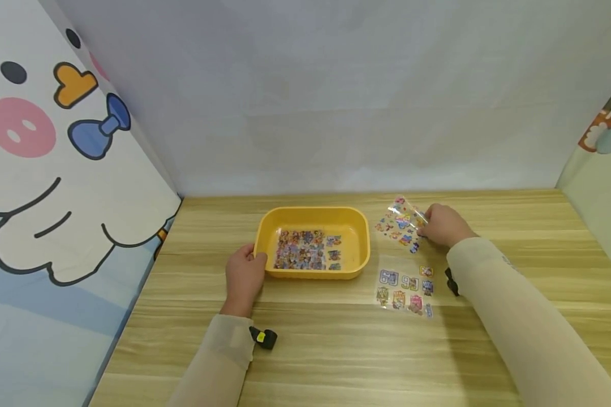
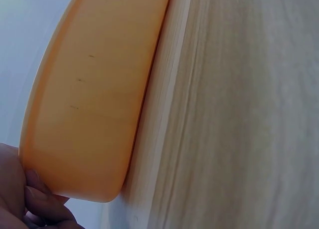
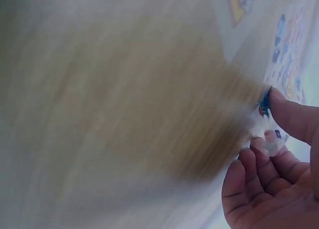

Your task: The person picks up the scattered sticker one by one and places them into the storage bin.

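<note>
A yellow plastic tray point(image 1: 313, 275) rests on the table, with several printed clear sticker sheets point(image 1: 300, 249) lying inside it. At its left end my left hand point(image 1: 245, 277) grips the rim; the left wrist view shows curled fingers point(image 2: 47, 204) against the tray's corner. To the right of the tray, my right hand point(image 1: 445, 225) pinches the edge of a clear sticker sheet point(image 1: 402, 223) with small colourful figures. In the right wrist view the thumb point(image 3: 294, 116) presses on that sheet's edge. Closer to me lies another clear sticker sheet point(image 1: 406, 291) with larger prints.
The wooden table point(image 1: 336, 345) ends at a pale grey wall point(image 1: 336, 135). On the left stands a panel with a cartoon animal point(image 1: 41, 158); another printed panel point(image 1: 606, 186) is at the right. Black wrist straps point(image 1: 267, 338) show at both sleeves.
</note>
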A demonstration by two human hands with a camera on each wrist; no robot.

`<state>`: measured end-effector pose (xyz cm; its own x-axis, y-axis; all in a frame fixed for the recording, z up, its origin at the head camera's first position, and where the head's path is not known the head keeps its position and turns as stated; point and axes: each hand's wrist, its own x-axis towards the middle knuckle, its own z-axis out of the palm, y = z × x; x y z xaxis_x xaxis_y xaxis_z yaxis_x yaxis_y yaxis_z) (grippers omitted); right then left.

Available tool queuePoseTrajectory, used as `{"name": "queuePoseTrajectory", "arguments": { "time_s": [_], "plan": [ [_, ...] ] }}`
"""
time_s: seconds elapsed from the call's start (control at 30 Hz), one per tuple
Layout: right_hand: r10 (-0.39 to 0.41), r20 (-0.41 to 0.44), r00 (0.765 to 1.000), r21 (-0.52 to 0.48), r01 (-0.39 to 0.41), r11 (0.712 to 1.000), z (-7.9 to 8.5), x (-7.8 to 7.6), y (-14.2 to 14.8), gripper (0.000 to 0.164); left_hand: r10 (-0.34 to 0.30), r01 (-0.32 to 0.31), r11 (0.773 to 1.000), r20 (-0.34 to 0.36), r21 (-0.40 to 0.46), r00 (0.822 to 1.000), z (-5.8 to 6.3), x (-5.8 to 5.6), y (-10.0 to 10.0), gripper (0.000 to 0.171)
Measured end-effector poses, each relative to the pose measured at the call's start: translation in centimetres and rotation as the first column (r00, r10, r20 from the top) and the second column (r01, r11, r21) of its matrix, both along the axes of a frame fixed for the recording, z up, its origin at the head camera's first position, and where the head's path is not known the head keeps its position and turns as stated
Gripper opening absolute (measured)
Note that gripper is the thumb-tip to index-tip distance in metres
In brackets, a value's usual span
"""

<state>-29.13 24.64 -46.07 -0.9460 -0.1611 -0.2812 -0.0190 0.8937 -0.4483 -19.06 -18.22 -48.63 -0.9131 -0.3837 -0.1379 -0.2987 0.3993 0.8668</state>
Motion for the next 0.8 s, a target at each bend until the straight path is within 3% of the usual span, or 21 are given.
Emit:
{"name": "queuePoseTrajectory", "arguments": {
  "time_s": [0.43, 0.8],
  "plan": [
    [-0.020, -0.041, 0.999, -0.061, 0.017, 0.998, -0.03, 0.47, -0.06, 0.021, 0.001, -0.001, 1.000, 0.007, 0.000, 1.000, 0.26, -0.02, 0.04, 0.043],
    [-0.054, 0.029, 0.998, -0.197, 0.059, 0.979, 0.30, 0.73, 0.67, 0.029, -0.005, 0.006, 1.000, 0.014, -0.015, 1.000, 0.31, -0.02, 0.10, 0.042]
  ]
}}
